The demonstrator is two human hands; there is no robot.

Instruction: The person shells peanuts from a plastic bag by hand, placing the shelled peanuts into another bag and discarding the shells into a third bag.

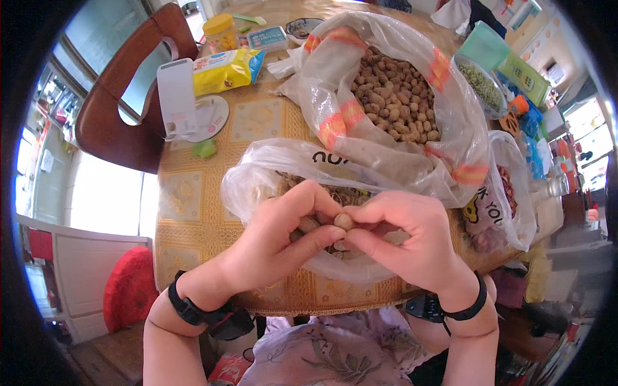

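Between the fingertips of both hands is one unshelled peanut (344, 221), pinched from either side. My left hand (289, 231) grips it with thumb and forefinger, and further peanuts (309, 224) show behind those fingers. From the other side my right hand (405, 227) holds it the same way. Below the hands lies an open clear plastic bag (260, 164) of brown shells, partly hidden by my fingers. Behind it stands a large plastic sack (318, 91) with orange stripes, its mouth rolled back around a heap of unshelled peanuts (396, 101).
At right, a plastic bag (497, 207) holds reddish kernels. Beyond it is a bowl (502, 108) of small green pieces. A white phone stand (176, 101), wet-wipe pack (224, 72) and yellow-lidded jar (220, 33) stand at left. A wooden chair (111, 96) borders the table.
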